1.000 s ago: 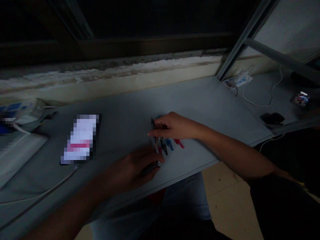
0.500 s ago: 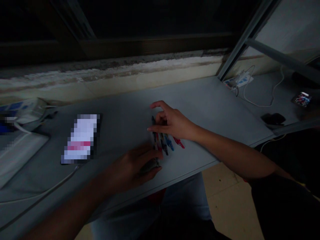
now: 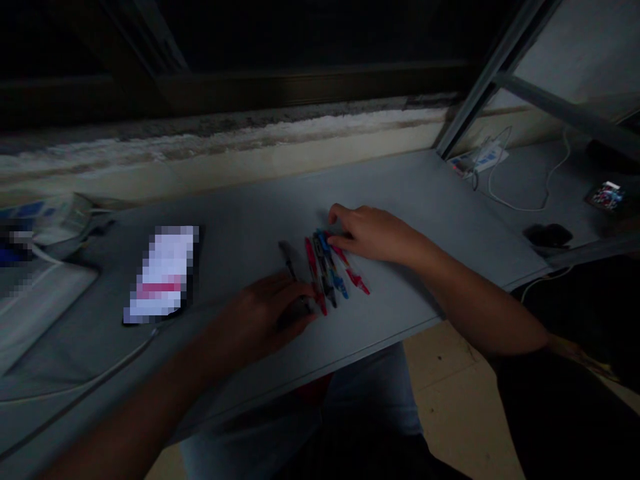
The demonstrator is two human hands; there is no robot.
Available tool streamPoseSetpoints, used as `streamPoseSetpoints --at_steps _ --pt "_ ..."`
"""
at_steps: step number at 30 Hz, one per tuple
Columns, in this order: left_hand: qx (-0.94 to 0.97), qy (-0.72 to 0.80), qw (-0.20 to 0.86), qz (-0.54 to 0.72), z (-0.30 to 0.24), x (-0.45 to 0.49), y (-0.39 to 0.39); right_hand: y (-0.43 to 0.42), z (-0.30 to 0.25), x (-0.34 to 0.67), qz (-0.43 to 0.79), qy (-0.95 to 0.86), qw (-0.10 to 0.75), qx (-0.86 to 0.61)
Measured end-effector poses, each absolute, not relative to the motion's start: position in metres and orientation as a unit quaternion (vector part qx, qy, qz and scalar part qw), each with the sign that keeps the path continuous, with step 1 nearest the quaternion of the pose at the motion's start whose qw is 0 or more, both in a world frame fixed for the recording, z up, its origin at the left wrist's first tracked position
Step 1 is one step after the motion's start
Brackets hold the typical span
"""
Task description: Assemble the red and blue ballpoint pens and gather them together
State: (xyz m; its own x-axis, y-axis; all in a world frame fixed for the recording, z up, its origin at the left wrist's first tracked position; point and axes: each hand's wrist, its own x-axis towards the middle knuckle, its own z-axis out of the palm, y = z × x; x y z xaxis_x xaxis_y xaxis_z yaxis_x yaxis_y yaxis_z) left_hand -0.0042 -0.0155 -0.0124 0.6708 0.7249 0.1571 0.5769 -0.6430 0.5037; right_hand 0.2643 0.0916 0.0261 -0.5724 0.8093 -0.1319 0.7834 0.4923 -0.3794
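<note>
Several pens lie side by side on the grey desk. From left to right they are a red pen (image 3: 311, 259), a black pen (image 3: 327, 288), a blue pen (image 3: 339, 281) and another red pen (image 3: 356, 280). Left of this row, a dark pen (image 3: 286, 253) lies at a slant, its lower end between the thumb and fingers of my left hand (image 3: 273, 310). At the far end of the row is my right hand (image 3: 370, 232), its thumb by the upper end of the right-hand red pen. Thumb and curled forefinger stand apart there, with nothing visibly gripped.
A lit phone (image 3: 163, 273) with a cable lies on the desk (image 3: 240, 233) to the left, near a pale flat object (image 3: 50, 307) and a power strip (image 3: 45, 217). Beyond a metal frame post (image 3: 480, 93) on the right, another power strip (image 3: 483, 160) shows.
My right hand has moved right and slightly back, uncovering the pens' upper ends. The dark pen's far end has swung left, away from the row, while my left hand stays at its near end.
</note>
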Motion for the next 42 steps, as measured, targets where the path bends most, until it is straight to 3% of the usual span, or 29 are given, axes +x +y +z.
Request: streamPoseSetpoints --at_steps 4,14,26,30,35,42 --pt "0.897 0.360 0.211 0.149 -0.012 -0.005 -0.014 0.086 0.025 0.263 0.212 -0.877 -0.034 -0.431" --pt "0.870 0.389 0.223 0.203 -0.009 -0.004 -0.011 0.081 0.011 0.251 0.350 -0.844 0.104 -0.393" --pt "0.868 0.398 0.223 0.195 -0.011 -0.006 -0.009 0.086 0.014 0.242 0.418 -0.788 0.162 -0.422" --pt "0.866 0.393 0.226 0.211 -0.009 -0.004 -0.011 0.093 0.006 0.240 0.547 -0.706 0.188 -0.408" --pt "0.830 0.430 0.249 0.253 -0.008 -0.003 -0.016 0.087 0.004 0.237 0.717 -0.569 0.278 -0.290" --pt "0.797 0.479 0.183 0.318 -0.011 -0.003 -0.018 0.081 0.008 0.233 0.760 -0.520 0.268 -0.283"
